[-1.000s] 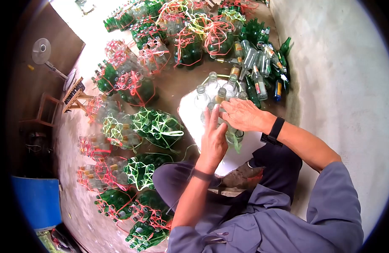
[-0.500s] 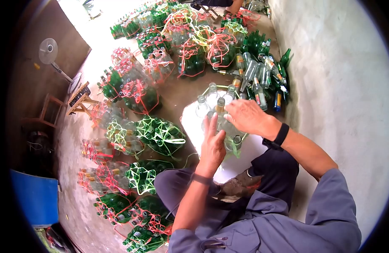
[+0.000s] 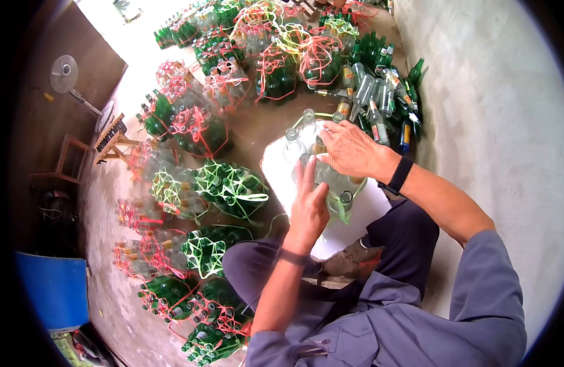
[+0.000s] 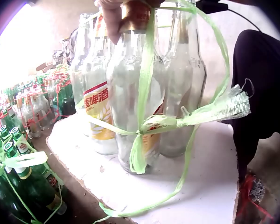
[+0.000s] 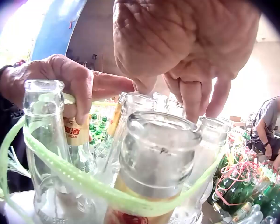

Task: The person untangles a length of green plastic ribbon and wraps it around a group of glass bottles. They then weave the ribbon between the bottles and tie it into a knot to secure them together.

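A cluster of clear glass bottles (image 4: 133, 93) stands upright on a white board (image 4: 84, 158), some with yellow-red labels. Light green plastic twine (image 4: 147, 65) circles them, knotted at the front, with a frayed tail out to the side. My left hand (image 3: 309, 211) is at the near left of the cluster, two fingers pointing forward; its thumb bends against a gold-necked bottle (image 5: 77, 133) and grips the neck. Over the far bottles is my right hand (image 3: 352, 150), palm down, fingers reaching to the mouths. In the right wrist view, twine (image 5: 98, 186) loops around the necks.
Bundles of green bottles (image 3: 233, 189) tied with green or red twine fill the floor to the left and ahead. Loose bottles (image 3: 377, 101) lie in a heap by the right wall (image 3: 478, 122). Another person (image 5: 270, 126) sits beyond the bundles.
My right hand swung slightly right half a second ago and is now back forward and left over the bottle tops. The left hand stays nearly in place.
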